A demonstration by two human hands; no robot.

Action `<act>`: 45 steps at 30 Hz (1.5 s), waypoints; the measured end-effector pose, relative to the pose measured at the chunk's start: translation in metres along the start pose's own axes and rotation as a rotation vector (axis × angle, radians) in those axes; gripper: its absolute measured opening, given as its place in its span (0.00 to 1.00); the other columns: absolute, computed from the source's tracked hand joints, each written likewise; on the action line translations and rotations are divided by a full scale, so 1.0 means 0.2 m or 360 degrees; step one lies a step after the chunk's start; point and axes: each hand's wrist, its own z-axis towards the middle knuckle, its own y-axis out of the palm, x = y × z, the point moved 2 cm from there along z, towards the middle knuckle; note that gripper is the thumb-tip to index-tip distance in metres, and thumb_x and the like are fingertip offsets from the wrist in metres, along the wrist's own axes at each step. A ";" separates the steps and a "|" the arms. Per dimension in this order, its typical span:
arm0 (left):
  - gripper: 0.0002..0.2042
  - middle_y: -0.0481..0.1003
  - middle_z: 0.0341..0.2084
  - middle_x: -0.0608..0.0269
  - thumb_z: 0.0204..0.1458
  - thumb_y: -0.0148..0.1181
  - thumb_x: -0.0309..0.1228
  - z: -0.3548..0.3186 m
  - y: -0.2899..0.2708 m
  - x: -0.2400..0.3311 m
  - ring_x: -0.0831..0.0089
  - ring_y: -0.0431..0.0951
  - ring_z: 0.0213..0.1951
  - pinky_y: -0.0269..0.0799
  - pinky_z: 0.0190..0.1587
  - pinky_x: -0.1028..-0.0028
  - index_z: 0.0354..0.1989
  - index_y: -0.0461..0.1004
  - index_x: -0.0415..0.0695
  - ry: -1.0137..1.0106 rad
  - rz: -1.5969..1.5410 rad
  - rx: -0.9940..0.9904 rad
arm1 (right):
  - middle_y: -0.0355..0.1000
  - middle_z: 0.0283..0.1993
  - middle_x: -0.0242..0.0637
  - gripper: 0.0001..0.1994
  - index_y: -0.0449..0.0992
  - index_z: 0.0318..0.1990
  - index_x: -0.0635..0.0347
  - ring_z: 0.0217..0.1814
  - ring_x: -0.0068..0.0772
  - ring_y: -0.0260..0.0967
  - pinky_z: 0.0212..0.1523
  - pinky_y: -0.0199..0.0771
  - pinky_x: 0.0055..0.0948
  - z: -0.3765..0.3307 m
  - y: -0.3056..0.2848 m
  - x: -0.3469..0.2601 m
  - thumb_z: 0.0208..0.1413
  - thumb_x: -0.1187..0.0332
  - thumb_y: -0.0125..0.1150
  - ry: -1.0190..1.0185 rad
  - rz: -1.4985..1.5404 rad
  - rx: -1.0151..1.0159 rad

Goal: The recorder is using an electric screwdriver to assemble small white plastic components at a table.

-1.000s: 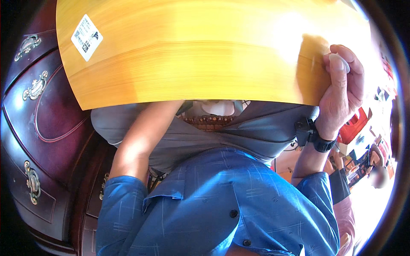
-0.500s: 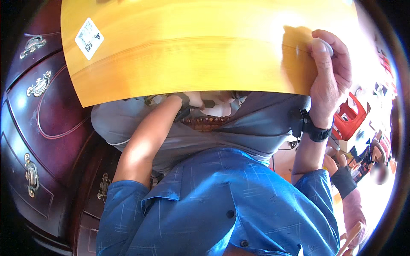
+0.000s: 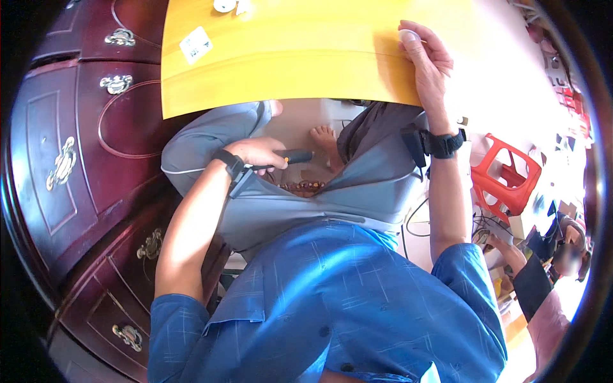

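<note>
In front of me stands a yellow wood-grain tabletop (image 3: 300, 70) with a white diamond-shaped sticker (image 3: 195, 45). Over its right side, my right hand (image 3: 434, 64) pinches a small white round disc (image 3: 409, 35) between thumb and fingers. Below the table edge, above my lap, my left hand (image 3: 258, 155) is closed around a tool with a black handle (image 3: 298, 156); its exact kind cannot be made out. A white round piece (image 3: 225, 5) lies at the table's far left, partly cut off by the picture's top edge.
Dark red wooden drawers (image 3: 124, 127) with ornate metal pulls line my left side. A red plastic stool (image 3: 507, 172) stands on the right, with cables (image 3: 418, 217) on the floor near it. Behind it, another person's arm (image 3: 511, 255) reaches among clutter.
My view has shifted, so the table shows lower-left parts and white pieces at its far edge. My left hand, partly hidden under the table edge before, now shows fully with the black-handled tool.
</note>
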 end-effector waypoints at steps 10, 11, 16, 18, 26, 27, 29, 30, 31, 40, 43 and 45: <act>0.23 0.72 0.26 0.71 0.53 0.61 0.38 -0.49 0.09 0.04 0.85 0.69 0.22 0.65 0.22 0.83 0.56 0.69 0.42 0.0349 -0.0286 0.0191 | 0.76 0.37 0.29 0.08 0.77 0.46 0.58 0.34 0.16 0.70 0.38 0.71 0.20 0.04 0.01 -0.03 0.61 0.68 0.59 -0.0118 -0.0146 -0.0048; 0.23 0.72 0.25 0.71 0.53 0.61 0.37 -0.51 0.11 0.03 0.85 0.69 0.22 0.65 0.23 0.83 0.57 0.69 0.41 0.0418 -0.0328 0.0181 | 0.76 0.37 0.32 0.07 0.78 0.44 0.57 0.33 0.20 0.72 0.37 0.72 0.22 0.05 0.01 -0.06 0.60 0.68 0.59 -0.0159 -0.0432 -0.0077; 0.27 0.74 0.29 0.67 0.56 0.62 0.35 -0.62 0.21 0.00 0.83 0.72 0.24 0.69 0.28 0.81 0.62 0.65 0.39 0.0717 -0.0651 0.0195 | 0.77 0.39 0.44 0.07 0.80 0.39 0.55 0.36 0.43 0.76 0.39 0.75 0.33 0.05 -0.02 -0.15 0.54 0.69 0.61 -0.0388 -0.1037 -0.0082; 0.26 0.74 0.29 0.67 0.55 0.62 0.34 -0.65 0.24 -0.01 0.82 0.72 0.25 0.69 0.29 0.81 0.62 0.65 0.39 0.0795 -0.0773 0.0168 | 0.77 0.41 0.44 0.07 0.80 0.40 0.55 0.36 0.43 0.76 0.40 0.75 0.33 0.04 -0.03 -0.16 0.53 0.69 0.61 -0.0421 -0.1126 -0.0070; 0.31 0.75 0.31 0.66 0.53 0.65 0.41 -0.73 0.31 0.02 0.82 0.73 0.26 0.67 0.28 0.81 0.62 0.64 0.40 0.1125 -0.0895 0.0184 | 0.75 0.36 0.36 0.10 0.77 0.45 0.60 0.25 0.24 0.70 0.30 0.72 0.23 -0.14 -0.06 -0.21 0.58 0.67 0.61 -0.0186 -0.0751 0.0100; 0.30 0.75 0.31 0.66 0.53 0.65 0.41 -0.73 0.31 0.03 0.81 0.73 0.26 0.67 0.28 0.80 0.62 0.65 0.40 0.1200 -0.0943 0.0184 | 0.74 0.32 0.34 0.10 0.77 0.45 0.60 0.27 0.22 0.70 0.31 0.72 0.23 -0.19 -0.06 -0.21 0.59 0.67 0.60 0.0153 -0.0520 -0.0039; 0.30 0.75 0.31 0.67 0.53 0.65 0.42 -0.74 0.31 0.06 0.81 0.73 0.26 0.67 0.28 0.80 0.61 0.65 0.40 0.1231 -0.0952 0.0197 | 0.72 0.29 0.27 0.11 0.77 0.44 0.60 0.26 0.15 0.66 0.28 0.68 0.18 -0.34 0.03 -0.32 0.64 0.63 0.56 0.0486 -0.0055 -0.0263; 0.30 0.74 0.31 0.67 0.53 0.65 0.42 -0.75 0.30 0.07 0.81 0.73 0.26 0.67 0.28 0.80 0.60 0.66 0.40 0.1267 -0.0927 0.0184 | 0.73 0.31 0.27 0.12 0.77 0.46 0.57 0.25 0.12 0.65 0.24 0.62 0.14 -0.40 0.04 -0.35 0.66 0.59 0.53 0.0496 0.0027 -0.0465; 0.29 0.74 0.31 0.67 0.53 0.65 0.43 -0.75 0.30 0.09 0.81 0.73 0.26 0.67 0.28 0.80 0.59 0.66 0.40 0.1297 -0.0905 0.0179 | 0.74 0.33 0.27 0.14 0.76 0.48 0.58 0.26 0.12 0.65 0.26 0.63 0.13 -0.46 0.08 -0.40 0.67 0.58 0.53 0.0608 0.0152 -0.0585; 0.28 0.74 0.31 0.67 0.53 0.65 0.42 -0.78 0.34 0.12 0.83 0.72 0.26 0.67 0.28 0.81 0.59 0.66 0.40 0.1308 -0.0832 0.0193 | 0.74 0.32 0.23 0.08 0.78 0.40 0.56 0.27 0.11 0.66 0.27 0.63 0.12 -0.62 0.18 -0.41 0.63 0.63 0.60 0.0758 0.0593 -0.0653; 0.28 0.74 0.30 0.68 0.53 0.65 0.40 -0.79 0.35 0.11 0.83 0.72 0.26 0.67 0.28 0.81 0.59 0.66 0.40 0.1303 -0.0817 0.0173 | 0.75 0.32 0.23 0.08 0.78 0.40 0.56 0.27 0.10 0.65 0.27 0.63 0.12 -0.59 0.13 -0.42 0.64 0.62 0.59 0.0634 0.0269 -0.0595; 0.28 0.74 0.30 0.68 0.54 0.64 0.39 -0.78 0.34 0.07 0.83 0.72 0.26 0.67 0.28 0.81 0.60 0.66 0.40 0.1243 -0.0820 0.0194 | 0.75 0.31 0.23 0.09 0.77 0.38 0.56 0.26 0.11 0.65 0.27 0.63 0.13 -0.52 0.09 -0.44 0.65 0.62 0.57 0.0558 0.0140 -0.0439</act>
